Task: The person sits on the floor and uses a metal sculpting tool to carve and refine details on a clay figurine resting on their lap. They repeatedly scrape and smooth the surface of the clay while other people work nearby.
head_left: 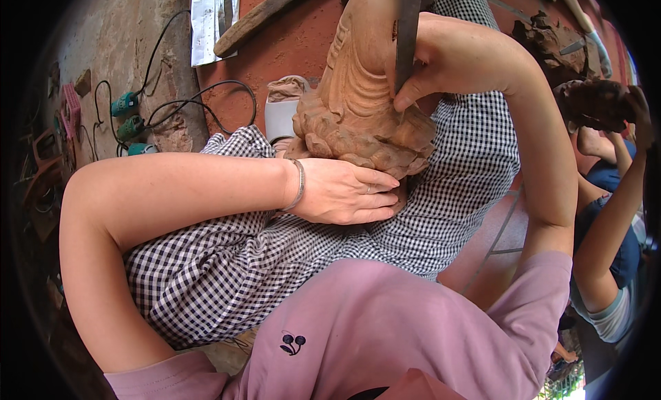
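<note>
The reddish-brown carved wooden figure is lying across the person's checked-trousered lap; it looks heavy, rigid, with fragile carved detail. The left hand is cupping its base, fingers pressed together; the right hand is pinching a dark metal chisel against it.
</note>
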The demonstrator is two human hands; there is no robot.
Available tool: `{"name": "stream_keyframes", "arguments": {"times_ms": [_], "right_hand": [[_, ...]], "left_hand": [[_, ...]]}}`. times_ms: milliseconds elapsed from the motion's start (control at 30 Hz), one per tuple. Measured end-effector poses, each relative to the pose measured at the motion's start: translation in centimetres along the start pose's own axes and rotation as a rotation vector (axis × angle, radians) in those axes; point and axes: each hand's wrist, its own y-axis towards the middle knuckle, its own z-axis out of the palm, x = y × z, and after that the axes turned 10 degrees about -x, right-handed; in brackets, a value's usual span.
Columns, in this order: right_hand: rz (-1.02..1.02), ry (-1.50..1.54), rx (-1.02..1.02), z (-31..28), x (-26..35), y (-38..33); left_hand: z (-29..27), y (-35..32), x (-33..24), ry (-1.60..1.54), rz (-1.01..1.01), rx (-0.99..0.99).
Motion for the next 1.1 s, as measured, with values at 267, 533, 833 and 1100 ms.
{"name": "stream_keyframes", "arguments": {"times_ms": [267, 533, 833, 1100], "right_hand": [[0.069, -0.022, 0.076, -0.5, 1.0, -0.2], [0.217, 0.035, 0.136, -0.4, 0.5, -0.1], [0.121, 0.048, -0.016, -0.2, 0.1, -0.8], [0.179, 0.131, -0.023, 0.4, -0.5, -1.1]], "left_hand": [[0.0, 0.0, -0.2, -0.004, -0.019, -0.016], [0.1, 0.1, -0.1, 0.006, -0.015, -0.032], [0.1, 0.0, -0.1, 0.029, 0.006, -0.011], [-0.1, 0.0, -0.1, 0.035, 0.004, -0.007]]}}
